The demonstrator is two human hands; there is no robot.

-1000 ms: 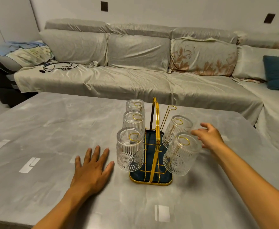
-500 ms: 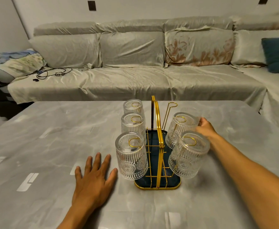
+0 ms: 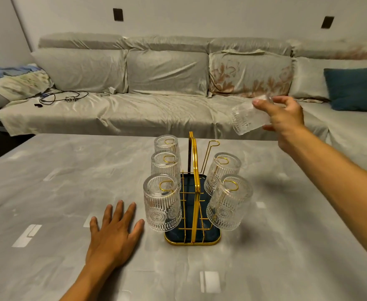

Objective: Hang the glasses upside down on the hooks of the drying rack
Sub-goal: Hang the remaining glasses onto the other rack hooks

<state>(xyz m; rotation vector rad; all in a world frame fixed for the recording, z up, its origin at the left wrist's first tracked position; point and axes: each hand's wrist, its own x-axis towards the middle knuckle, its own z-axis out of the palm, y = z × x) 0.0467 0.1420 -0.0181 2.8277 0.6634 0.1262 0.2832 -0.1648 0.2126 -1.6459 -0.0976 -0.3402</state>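
A gold wire drying rack (image 3: 193, 192) with a dark blue tray stands mid-table. Several ribbed clear glasses hang upside down on its hooks: three on the left, the nearest (image 3: 162, 203), and two on the right, the nearest (image 3: 229, 203). The far right hook (image 3: 213, 144) is bare. My right hand (image 3: 283, 117) holds a glass (image 3: 246, 117) tilted in the air, above and to the right of the rack. My left hand (image 3: 113, 233) lies flat on the table, fingers spread, just left of the rack.
The grey marbled table (image 3: 58, 192) stretches around the rack. Behind it runs a long sofa (image 3: 156, 109) under grey covers, with cables (image 3: 63, 97) at the left and a blue cushion (image 3: 354, 88) at the right.
My right hand has risen from beside the rack's right glasses, up and to the right, and now holds a glass in the air. The left hand stays flat.
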